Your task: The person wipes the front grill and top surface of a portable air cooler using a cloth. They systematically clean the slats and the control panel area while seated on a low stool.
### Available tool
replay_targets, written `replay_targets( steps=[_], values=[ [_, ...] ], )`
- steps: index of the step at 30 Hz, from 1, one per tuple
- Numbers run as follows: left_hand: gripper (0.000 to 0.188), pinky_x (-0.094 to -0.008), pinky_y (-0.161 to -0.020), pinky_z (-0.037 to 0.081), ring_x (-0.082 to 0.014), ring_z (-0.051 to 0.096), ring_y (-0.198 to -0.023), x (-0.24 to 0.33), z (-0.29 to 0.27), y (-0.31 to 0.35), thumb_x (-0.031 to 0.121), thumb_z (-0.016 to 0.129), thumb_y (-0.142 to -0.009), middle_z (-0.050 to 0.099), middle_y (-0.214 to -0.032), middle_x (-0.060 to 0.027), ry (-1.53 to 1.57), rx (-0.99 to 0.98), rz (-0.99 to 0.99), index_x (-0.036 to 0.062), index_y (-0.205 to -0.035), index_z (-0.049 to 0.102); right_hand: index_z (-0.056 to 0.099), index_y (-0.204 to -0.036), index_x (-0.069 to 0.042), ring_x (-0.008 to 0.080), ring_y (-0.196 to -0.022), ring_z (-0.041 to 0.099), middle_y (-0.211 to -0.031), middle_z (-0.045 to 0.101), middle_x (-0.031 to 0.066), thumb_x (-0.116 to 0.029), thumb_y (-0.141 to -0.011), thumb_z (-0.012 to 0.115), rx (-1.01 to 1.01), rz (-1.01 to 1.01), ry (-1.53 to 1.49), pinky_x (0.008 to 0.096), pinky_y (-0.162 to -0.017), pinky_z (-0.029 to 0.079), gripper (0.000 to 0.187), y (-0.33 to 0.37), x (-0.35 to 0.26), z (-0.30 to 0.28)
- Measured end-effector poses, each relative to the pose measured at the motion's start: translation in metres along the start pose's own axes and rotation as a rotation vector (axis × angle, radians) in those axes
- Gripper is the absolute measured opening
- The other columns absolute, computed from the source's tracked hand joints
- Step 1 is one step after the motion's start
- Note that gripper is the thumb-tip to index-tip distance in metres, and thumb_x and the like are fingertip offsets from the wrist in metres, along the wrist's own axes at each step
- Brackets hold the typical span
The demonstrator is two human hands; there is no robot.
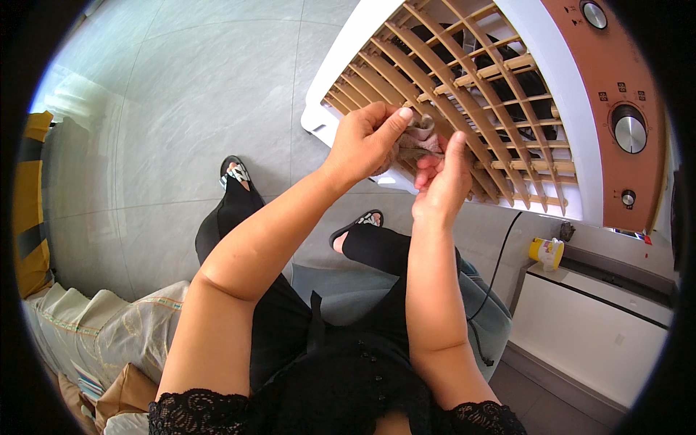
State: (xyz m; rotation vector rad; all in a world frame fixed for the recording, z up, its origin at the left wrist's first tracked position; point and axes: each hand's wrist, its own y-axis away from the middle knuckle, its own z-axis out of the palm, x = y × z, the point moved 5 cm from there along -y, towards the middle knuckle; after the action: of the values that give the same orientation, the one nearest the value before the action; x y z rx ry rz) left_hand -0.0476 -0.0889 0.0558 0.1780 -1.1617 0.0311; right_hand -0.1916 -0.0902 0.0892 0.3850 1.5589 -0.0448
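My left hand (367, 141) is closed on a crumpled, greyish-pink cloth (420, 135), its thumb pressing on top. Beside it, my right hand (442, 181) has its thumb raised apart from loosely curled fingers. Those fingertips lie at the cloth's lower edge; whether they grip it I cannot tell, but the palm looks unfilled. Both hands are just in front of a white fan-like appliance with a tan slatted grille (464, 80). Dark parts show behind the slats. A copper-brown panel (616, 69) with silver knobs runs along its right side.
Grey tiles (210, 80) cover the floor. A black cord (500, 268) hangs to the right of my legs. A yellow-and-white tub (547, 253) stands on a white cabinet (587, 319). Draped pale fabric (109, 326) and a yellow-and-black striped thing (30, 203) are at left.
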Motion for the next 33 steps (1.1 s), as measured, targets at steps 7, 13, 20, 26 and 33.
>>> replay_targets(
  steps=[7,13,20,26,33],
  values=[
    [0.039,-0.0283,-0.052,0.043,-0.0087,0.052,-0.059,-0.017,0.001,-0.009,0.034,0.060,-0.094,0.058,-0.062,-0.0037,-0.065,0.098,0.090,-0.0035,-0.085,0.065,0.061,-0.105,-0.004,0.0053,-0.039,0.030,-0.056,0.041,-0.0053,-0.041,-0.096,0.049,-0.196,0.319,-0.345,0.0203,-0.036,0.024,0.039,-0.023,-0.014,0.006],
    [0.037,-0.0247,-0.068,0.049,-0.0083,0.058,-0.077,-0.010,0.001,-0.010,0.032,0.057,-0.097,0.065,-0.085,-0.0035,-0.124,0.021,0.005,-0.0042,-0.099,0.065,0.061,-0.092,0.000,0.0052,-0.035,0.028,-0.048,0.038,-0.0066,-0.027,-0.097,0.041,-0.153,0.548,-0.455,0.0209,-0.034,0.024,0.033,-0.031,-0.027,0.008],
    [0.036,-0.0241,-0.066,0.048,-0.0073,0.057,-0.076,-0.015,0.004,-0.009,0.032,0.058,-0.096,0.065,-0.083,-0.0021,-0.064,-0.004,0.083,-0.0031,-0.095,0.065,0.059,-0.100,0.000,0.0039,-0.035,0.032,-0.050,0.043,-0.0075,-0.020,-0.097,0.044,-0.248,0.748,-0.613,0.0194,-0.035,0.027,0.025,-0.034,-0.038,0.005],
    [0.034,-0.0241,-0.069,0.048,-0.0077,0.057,-0.079,-0.010,0.004,-0.005,0.031,0.061,-0.095,0.066,-0.085,-0.0024,-0.145,-0.016,0.019,-0.0026,-0.095,0.066,0.066,-0.108,-0.001,0.0085,-0.053,0.054,-0.068,0.060,0.0017,-0.023,-0.091,0.065,-0.042,-0.227,0.325,0.0210,-0.047,0.042,0.028,-0.014,-0.039,-0.033],
    [0.031,-0.0243,-0.071,0.049,-0.0093,0.059,-0.080,-0.012,0.000,-0.001,0.027,0.066,-0.092,0.067,-0.086,-0.0049,-0.111,-0.072,0.050,-0.0037,-0.096,0.065,0.068,-0.112,-0.009,0.0255,-0.075,0.066,-0.101,0.061,0.0113,-0.018,-0.090,0.064,0.170,-1.158,1.098,0.0349,-0.061,0.054,0.024,0.004,-0.054,-0.031]
  ],
)
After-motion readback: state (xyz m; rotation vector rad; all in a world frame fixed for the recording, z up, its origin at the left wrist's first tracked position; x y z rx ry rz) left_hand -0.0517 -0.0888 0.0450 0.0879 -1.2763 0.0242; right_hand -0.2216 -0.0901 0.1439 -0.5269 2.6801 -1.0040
